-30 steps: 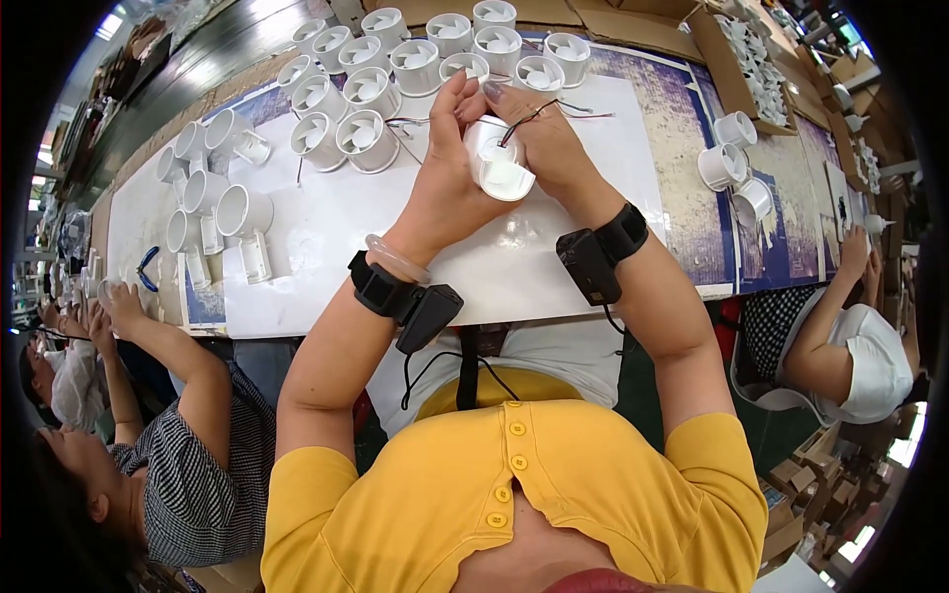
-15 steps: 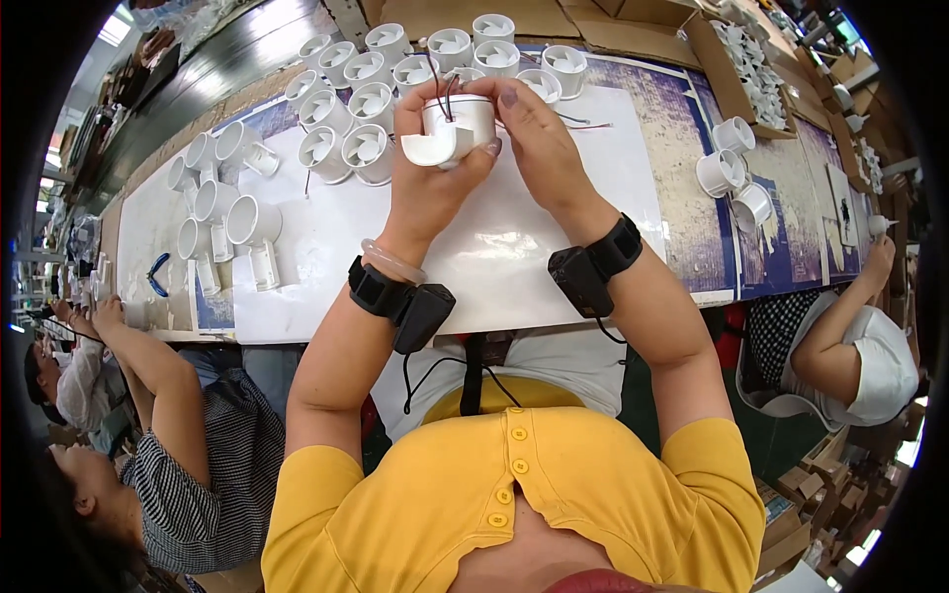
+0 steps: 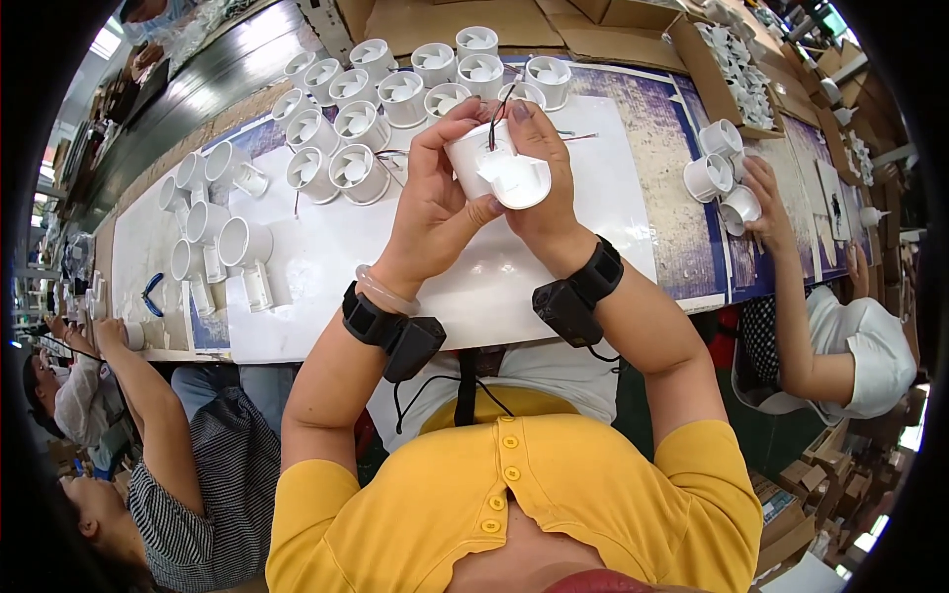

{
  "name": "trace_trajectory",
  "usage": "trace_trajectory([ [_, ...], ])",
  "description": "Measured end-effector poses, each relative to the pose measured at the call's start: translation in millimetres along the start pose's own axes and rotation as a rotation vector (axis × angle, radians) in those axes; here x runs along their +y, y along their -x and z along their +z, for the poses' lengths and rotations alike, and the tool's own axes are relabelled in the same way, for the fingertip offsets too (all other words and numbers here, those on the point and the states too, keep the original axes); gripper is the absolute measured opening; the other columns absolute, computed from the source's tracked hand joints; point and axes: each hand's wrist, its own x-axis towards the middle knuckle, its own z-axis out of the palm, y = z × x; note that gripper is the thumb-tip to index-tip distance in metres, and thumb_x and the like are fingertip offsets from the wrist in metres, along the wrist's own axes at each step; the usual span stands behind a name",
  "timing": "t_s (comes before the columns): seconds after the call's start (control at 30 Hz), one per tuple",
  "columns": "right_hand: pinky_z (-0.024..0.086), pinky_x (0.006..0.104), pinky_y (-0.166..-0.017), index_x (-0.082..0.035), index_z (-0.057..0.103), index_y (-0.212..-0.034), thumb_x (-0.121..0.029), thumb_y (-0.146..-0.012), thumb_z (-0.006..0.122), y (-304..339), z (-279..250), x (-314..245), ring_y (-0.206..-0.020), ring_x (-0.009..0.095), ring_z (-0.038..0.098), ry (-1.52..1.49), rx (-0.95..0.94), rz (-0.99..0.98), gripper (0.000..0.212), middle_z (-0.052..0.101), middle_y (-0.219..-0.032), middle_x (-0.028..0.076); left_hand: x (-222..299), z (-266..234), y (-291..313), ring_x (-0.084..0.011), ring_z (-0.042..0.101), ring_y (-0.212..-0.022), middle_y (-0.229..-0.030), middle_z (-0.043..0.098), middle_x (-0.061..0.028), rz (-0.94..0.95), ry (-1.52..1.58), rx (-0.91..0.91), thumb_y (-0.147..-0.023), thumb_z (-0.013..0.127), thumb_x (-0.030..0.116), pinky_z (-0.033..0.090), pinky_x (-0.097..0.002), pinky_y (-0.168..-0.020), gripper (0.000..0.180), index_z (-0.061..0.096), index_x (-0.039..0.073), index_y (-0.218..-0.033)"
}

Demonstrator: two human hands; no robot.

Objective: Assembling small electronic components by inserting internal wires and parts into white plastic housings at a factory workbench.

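Note:
Between my two hands, above the white sheet, is a white plastic fan housing (image 3: 473,158) with a half-round bracket (image 3: 522,181) on its side, tilted toward my right. Dark wires (image 3: 493,133) rise from it. My left hand (image 3: 435,198) grips the housing from the left, its thumb pressed near the bracket. My right hand (image 3: 544,178) closes on it from the right, fingers at the upper edge by the wires. Beyond them stands a group of white cylinders with fan blades (image 3: 359,173), some with thin wires trailing out.
Left of the sheet lie several white housings with brackets (image 3: 244,243) and blue-handled cutters (image 3: 152,295). At the right stand white cylinders (image 3: 708,178), one touched by a co-worker's hand (image 3: 771,203). A cardboard box (image 3: 727,84) holds small white parts. Another co-worker sits at left (image 3: 203,465).
The housing has turned in my hands, its bracket swinging from left to right. The co-worker's hand on the right has reached to the white cylinders.

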Motion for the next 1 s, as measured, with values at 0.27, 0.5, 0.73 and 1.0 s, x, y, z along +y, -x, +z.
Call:
trace_trajectory([
  [0.27,0.045,0.0228,-0.08,-0.005,0.056,-0.103,-0.024,-0.099,0.045,0.3,7.6,-1.2,-0.088,0.008,0.055,-0.152,0.085,0.019,0.021,0.059,-0.098,0.002,15.6,3.6,-4.8,-0.0242,0.032,-0.133,-0.143,0.033,-0.0141,-0.123,0.457,0.1,-0.094,0.054,0.02,0.029,-0.036,-0.109,0.036,0.041,0.007,-0.125],
  [0.5,0.045,0.0252,-0.084,-0.004,0.056,-0.101,-0.026,-0.1,0.043,6.6,19.2,0.0,-0.092,0.011,0.056,0.003,0.026,-0.04,0.025,0.06,-0.1,0.005,9.7,24.2,-5.4,-0.0199,0.045,-0.12,-0.132,0.044,-0.0126,-0.131,0.29,0.477,-0.102,0.035,0.023,0.036,-0.0324,-0.102,0.024,0.047,0.005,-0.112],
  [0.73,0.047,0.0235,-0.076,-0.006,0.056,-0.097,-0.032,-0.1,0.042,3.8,11.9,-10.8,-0.084,0.01,0.057,-0.177,0.108,0.039,0.03,0.058,-0.092,0.003,-2.7,34.5,-12.4,-0.018,0.047,-0.114,-0.126,0.046,-0.0116,0.001,0.089,0.436,-0.103,0.034,0.023,0.037,-0.0318,-0.1,0.023,0.047,0.005,-0.109],
  [1.0,0.044,0.0214,-0.07,-0.005,0.057,-0.09,-0.032,-0.1,0.043,-3.5,8.0,-0.3,-0.078,0.006,0.053,0.043,0.168,-0.031,0.032,0.059,-0.084,0.002,-14.8,28.8,-13.5,-0.0195,0.049,-0.113,-0.124,0.049,-0.0119,0.011,0.09,0.462,-0.102,0.036,0.026,0.038,-0.0335,-0.1,0.026,0.048,0.005,-0.11],
])
